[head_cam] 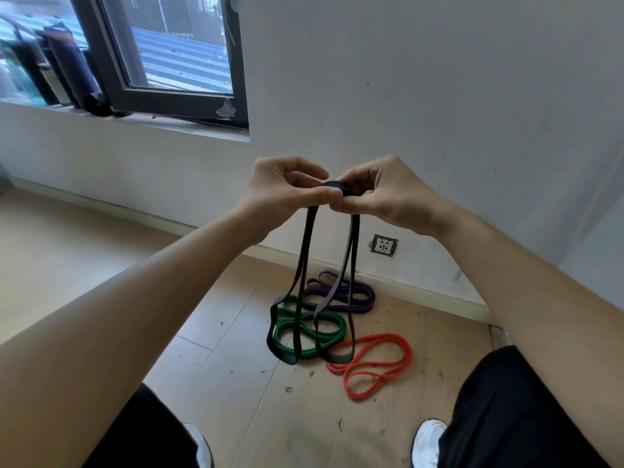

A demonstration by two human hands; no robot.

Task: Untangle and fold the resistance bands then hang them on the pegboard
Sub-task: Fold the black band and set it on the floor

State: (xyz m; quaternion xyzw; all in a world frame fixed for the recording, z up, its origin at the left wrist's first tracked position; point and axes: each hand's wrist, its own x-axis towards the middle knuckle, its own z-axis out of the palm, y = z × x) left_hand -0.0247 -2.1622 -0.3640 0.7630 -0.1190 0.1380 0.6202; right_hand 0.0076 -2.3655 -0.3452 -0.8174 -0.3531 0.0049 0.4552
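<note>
Pinched between thumbs and curled fingers of left hand point(287, 187) and right hand point(381, 194), fingertips meeting: gathered top of black band point(304, 251). Hangs in two long loops over green band point(332, 327) on wooden floor point(236, 383); purple band point(361, 295) behind, orange band point(378, 336) alongside.

My fingers cover the top of the black band point(334, 186) where my left hand point(283, 187) and right hand point(381, 192) meet, so I cannot tell how it is folded there. Below my hands, its hanging strands hide parts of the green band point(308, 353) and the purple band point(364, 297). Up left of my left hand, the dark shapes point(67, 69) by the window are blurred.
</note>
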